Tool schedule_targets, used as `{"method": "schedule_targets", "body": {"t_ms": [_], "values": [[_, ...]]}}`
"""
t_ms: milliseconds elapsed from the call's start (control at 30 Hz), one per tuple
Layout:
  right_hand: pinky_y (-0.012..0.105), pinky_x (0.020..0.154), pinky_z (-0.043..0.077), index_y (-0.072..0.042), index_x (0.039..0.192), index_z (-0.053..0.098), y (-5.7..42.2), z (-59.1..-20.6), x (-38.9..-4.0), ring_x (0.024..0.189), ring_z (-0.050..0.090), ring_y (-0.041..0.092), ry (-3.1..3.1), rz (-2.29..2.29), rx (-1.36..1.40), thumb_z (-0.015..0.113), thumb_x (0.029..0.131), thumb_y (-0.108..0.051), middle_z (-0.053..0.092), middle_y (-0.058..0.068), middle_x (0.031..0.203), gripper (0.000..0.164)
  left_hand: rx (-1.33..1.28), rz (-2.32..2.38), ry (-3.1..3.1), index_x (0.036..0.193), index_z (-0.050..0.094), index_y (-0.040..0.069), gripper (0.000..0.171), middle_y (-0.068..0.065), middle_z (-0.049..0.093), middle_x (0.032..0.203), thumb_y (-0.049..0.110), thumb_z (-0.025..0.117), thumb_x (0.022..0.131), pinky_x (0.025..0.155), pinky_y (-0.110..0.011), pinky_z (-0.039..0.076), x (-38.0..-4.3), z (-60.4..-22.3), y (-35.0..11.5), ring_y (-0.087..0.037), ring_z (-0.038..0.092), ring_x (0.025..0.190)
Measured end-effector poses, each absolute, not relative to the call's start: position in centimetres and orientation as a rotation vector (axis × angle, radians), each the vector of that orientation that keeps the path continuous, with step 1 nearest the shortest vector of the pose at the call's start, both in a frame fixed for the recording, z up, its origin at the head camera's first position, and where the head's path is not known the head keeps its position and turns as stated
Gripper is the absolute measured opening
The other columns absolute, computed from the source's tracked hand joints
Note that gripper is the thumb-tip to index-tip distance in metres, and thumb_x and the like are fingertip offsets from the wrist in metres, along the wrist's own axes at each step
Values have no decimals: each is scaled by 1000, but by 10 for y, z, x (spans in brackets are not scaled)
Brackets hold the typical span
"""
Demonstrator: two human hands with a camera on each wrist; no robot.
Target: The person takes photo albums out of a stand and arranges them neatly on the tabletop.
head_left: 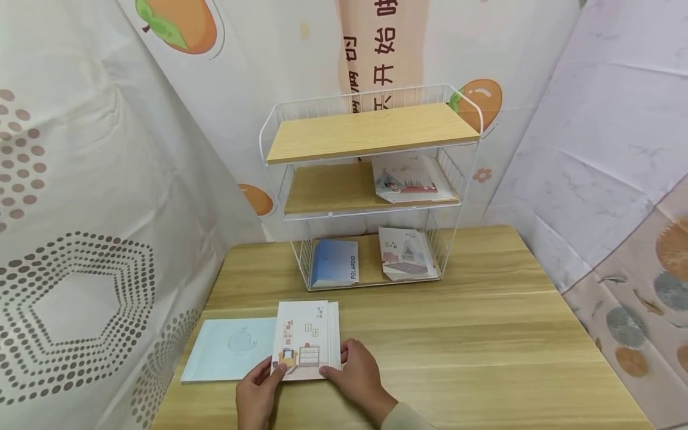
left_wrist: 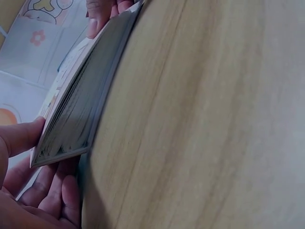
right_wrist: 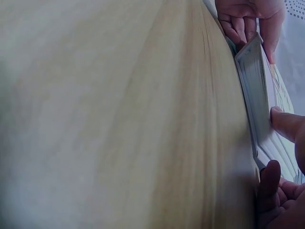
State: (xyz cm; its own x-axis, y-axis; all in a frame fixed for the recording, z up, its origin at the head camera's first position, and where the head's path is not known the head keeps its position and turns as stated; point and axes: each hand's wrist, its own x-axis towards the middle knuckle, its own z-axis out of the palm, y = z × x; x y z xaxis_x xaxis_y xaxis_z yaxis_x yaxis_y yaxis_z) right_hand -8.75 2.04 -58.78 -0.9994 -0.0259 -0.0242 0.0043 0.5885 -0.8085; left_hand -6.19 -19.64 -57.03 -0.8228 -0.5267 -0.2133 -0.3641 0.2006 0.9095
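Near the table's front, both hands hold a thick booklet (head_left: 303, 340) whose white cover carries a drawing of a chair and a drawer chest. My left hand (head_left: 257, 391) pinches its lower left corner, thumb on the cover and fingers curled underneath. At the lower right corner, my right hand (head_left: 359, 373) grips it the same way. The many page edges (left_wrist: 81, 100) show in the left wrist view, slightly fanned. A light blue booklet (head_left: 228, 349) with a whale drawing lies flat at the left, partly covered by the held one.
A white wire rack with wooden shelves (head_left: 371, 131) stands at the back of the table (head_left: 484, 334). Its bottom shelf bears a blue POLAROID booklet (head_left: 335, 263) and white illustrated booklets (head_left: 407, 254). More booklets (head_left: 411, 178) lie on the middle shelf's right. Patterned cloth (head_left: 177, 149) hangs around.
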Motion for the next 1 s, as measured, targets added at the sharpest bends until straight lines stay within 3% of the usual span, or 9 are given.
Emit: {"method": "schedule_targets", "body": {"t_ms": [133, 367, 700, 1000], "values": [[23, 64, 39, -14, 100, 60, 21, -591, -88, 71, 47, 5, 2770, -1393, -37, 92, 70, -50, 56, -7, 87, 56, 885, -1666, -2324, 126, 71, -3, 57, -22, 75, 118, 29, 89, 82, 69, -10, 51, -62, -575, -197, 0, 64, 88], [23, 64, 39, -14, 99, 59, 23, -589, -91, 71, 46, 6, 2777, -1379, -45, 91, 71, -52, 56, -6, 86, 57, 904, -1646, -2336, 125, 72, -2, 61, -23, 74, 119, 34, 91, 80, 67, -10, 51, -66, -576, -197, -13, 69, 96], [24, 65, 40, -14, 100, 59, 21, -590, -90, 73, 46, 7, 2776, -1360, -79, 91, 72, -54, 56, -5, 88, 58, 945, -1536, -2412, 124, 73, -2, 69, -22, 76, 112, 45, 91, 77, 63, -10, 50, -67, -579, -202, -24, 75, 96], [24, 64, 39, -15, 98, 58, 21, -591, -88, 72, 46, 6, 2792, -1355, -68, 90, 71, -55, 54, -6, 87, 58, 920, -1548, -2418, 123, 73, -2, 78, -18, 79, 105, 53, 92, 72, 64, -10, 50, -65, -581, -207, -14, 74, 89]]}}
